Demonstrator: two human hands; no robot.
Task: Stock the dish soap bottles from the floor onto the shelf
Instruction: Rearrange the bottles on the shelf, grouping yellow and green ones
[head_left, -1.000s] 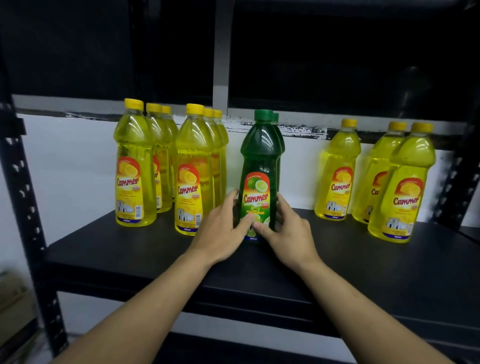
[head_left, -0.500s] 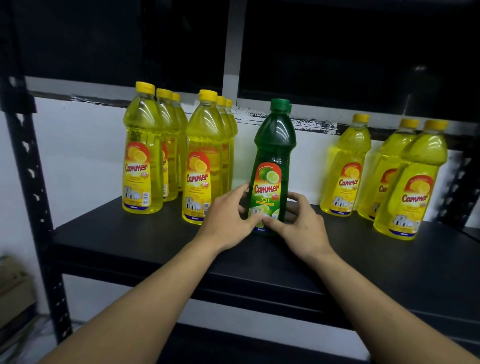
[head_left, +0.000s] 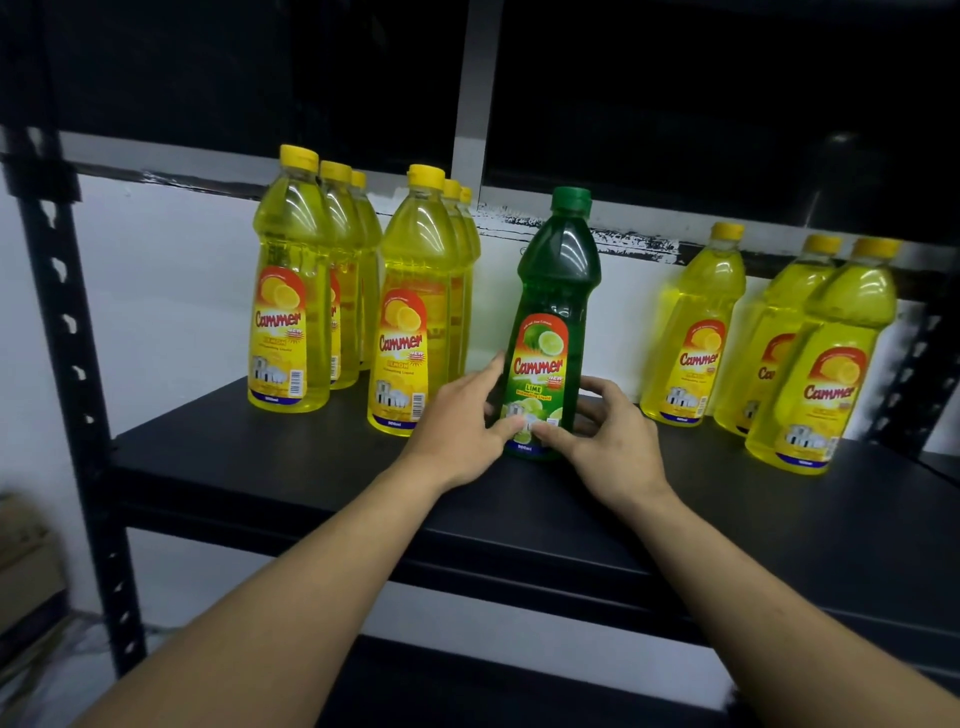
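Observation:
A green lime dish soap bottle (head_left: 558, 291) stands upright on the black shelf (head_left: 260, 467), near the middle. My left hand (head_left: 457, 431) grips its base from the left, thumb on the label. My right hand (head_left: 608, 447) grips the base from the right, with its fingers curled round behind the bottle. The two thumbs nearly meet on the front of the label. Two rows of yellow lemon bottles (head_left: 291, 291) (head_left: 415, 312) stand to the left. Three more yellow bottles (head_left: 696, 332) (head_left: 831, 364) stand to the right.
A black perforated upright (head_left: 67, 338) frames the shelf's left side, and another stands at the far right. The white wall runs behind the bottles. A cardboard box (head_left: 26, 561) sits low at the left. Bare shelf lies in front of the bottles.
Both hands have slid lower on the green bottle and closed round its base. The second green cap seen behind it earlier no longer shows.

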